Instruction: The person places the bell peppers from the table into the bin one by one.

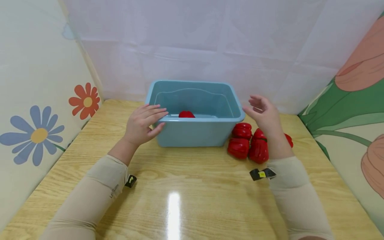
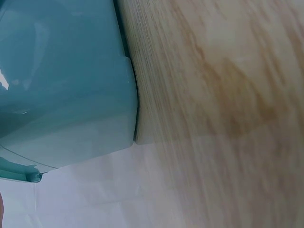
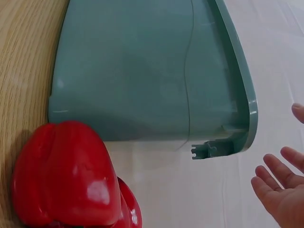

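Note:
A blue plastic bin (image 1: 192, 133) stands on the wooden table near the back wall. Inside it, one red bell pepper (image 1: 186, 114) shows above the front rim. My left hand (image 1: 144, 124) rests on the bin's left front corner, fingers extended over the rim. Just off the bin's right side, my right hand (image 1: 264, 111) is raised in the air with nothing in it, its fingers loosely bent. Several red bell peppers (image 1: 238, 148) lie on the table right of the bin, partly hidden by the right forearm. The right wrist view shows a red bell pepper (image 3: 71, 175) close beside the bin.
The light wood table (image 1: 198, 186) has a bright reflection near its front. A white sheet (image 1: 186, 43) hangs behind the bin. Walls printed with flowers close off the left and right sides. Each sleeve carries a small black strap piece at the wrist.

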